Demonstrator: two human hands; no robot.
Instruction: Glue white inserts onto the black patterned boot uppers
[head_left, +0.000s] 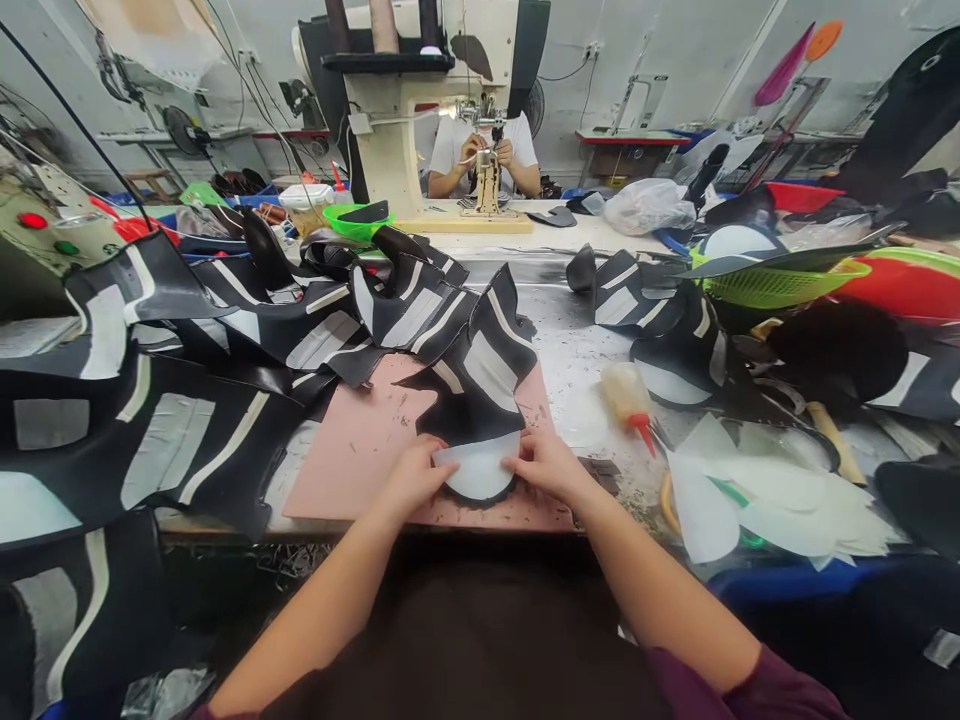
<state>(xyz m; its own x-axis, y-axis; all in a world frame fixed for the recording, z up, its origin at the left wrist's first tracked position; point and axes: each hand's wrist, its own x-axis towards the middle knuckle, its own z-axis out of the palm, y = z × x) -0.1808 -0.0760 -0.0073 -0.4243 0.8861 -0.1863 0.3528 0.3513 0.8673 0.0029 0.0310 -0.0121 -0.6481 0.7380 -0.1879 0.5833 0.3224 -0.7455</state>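
Observation:
A black shoe upper (457,400) lies flat on a pink board (345,450) straight in front of me. Over its rounded near end sits a white half-round stiffener piece (480,468), leaving a thin black rim showing. My left hand (418,475) pinches the left edge of this end, thumb on the white piece and fingers partly hidden beneath. Opposite it, my right hand (551,465) grips the right edge in the same way. White strips and a patch show on the rest of the upper.
More black uppers (232,430) are heaped at left. To the right are a glue bottle with a red tip (626,405), loose white pieces (795,490) and a green basket (787,283). Behind stands a sewing machine (382,140), with another person (525,150) working beyond it.

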